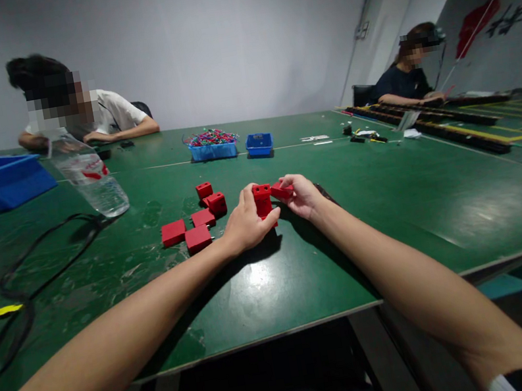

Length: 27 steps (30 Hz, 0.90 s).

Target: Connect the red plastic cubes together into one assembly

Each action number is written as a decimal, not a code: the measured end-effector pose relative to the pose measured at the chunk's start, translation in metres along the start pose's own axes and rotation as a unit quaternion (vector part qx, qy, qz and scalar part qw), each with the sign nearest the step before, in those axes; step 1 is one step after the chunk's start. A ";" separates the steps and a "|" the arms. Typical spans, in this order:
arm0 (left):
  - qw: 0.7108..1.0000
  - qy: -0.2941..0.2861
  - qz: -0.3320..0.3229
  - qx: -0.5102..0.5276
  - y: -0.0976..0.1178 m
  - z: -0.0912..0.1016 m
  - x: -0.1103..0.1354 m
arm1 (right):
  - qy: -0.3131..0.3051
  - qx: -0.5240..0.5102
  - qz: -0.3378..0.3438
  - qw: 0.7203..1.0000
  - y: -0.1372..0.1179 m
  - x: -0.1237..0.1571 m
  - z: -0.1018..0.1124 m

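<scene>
My left hand (249, 221) is closed around a red block with two holes in its top (262, 199), low over the green table. Just to the right, my right hand (302, 198) pinches a second red block (280, 191), tilted and close to the first. Whether the two blocks touch, I cannot tell. Left of my hands lie several loose red blocks, among them a near one with metal pins (197, 239), a flat-lying one (174, 233) and one showing its holes (204, 191). My fingers partly cover both held blocks.
A leaning water bottle (92, 177) and a black cable (22, 295) are on the left. Beyond my hands stand a blue tray of coloured wires (213, 150) and a small blue bin (259, 145). Two people sit at the table's far side. Long dark strips (450, 130) lie right.
</scene>
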<state>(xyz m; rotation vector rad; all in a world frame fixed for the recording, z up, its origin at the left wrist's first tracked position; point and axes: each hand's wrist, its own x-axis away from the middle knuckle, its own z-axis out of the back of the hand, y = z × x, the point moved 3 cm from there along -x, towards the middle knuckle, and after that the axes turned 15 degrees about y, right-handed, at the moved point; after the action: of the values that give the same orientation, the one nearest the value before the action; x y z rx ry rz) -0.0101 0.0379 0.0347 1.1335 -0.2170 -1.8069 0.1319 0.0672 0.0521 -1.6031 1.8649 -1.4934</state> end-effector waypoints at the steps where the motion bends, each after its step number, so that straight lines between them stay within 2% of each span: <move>1: 1.000 0.000 -0.001 0.000 0.000 0.000 0.000 | -0.002 0.001 0.005 1.000 0.000 0.000 0.000; 4: 1.000 0.000 -0.004 0.002 0.000 0.000 0.000 | -0.004 0.005 0.002 1.000 0.000 0.000 -0.001; 9: 1.000 0.000 -0.003 0.001 0.001 0.000 0.001 | 0.031 0.011 -0.018 0.999 0.001 -0.004 -0.001; 15: 1.000 0.000 -0.003 -0.002 0.000 0.000 0.000 | 0.009 0.038 -0.012 0.999 -0.002 -0.003 0.001; 27: 1.000 -0.005 0.005 0.003 0.003 0.001 0.001 | -0.034 0.012 -0.010 0.999 -0.005 -0.004 0.002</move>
<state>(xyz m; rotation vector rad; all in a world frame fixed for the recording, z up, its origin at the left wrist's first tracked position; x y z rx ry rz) -0.0091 0.0357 0.0361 1.1269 -0.2336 -1.8043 0.1374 0.0703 0.0535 -1.6446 1.7921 -1.4450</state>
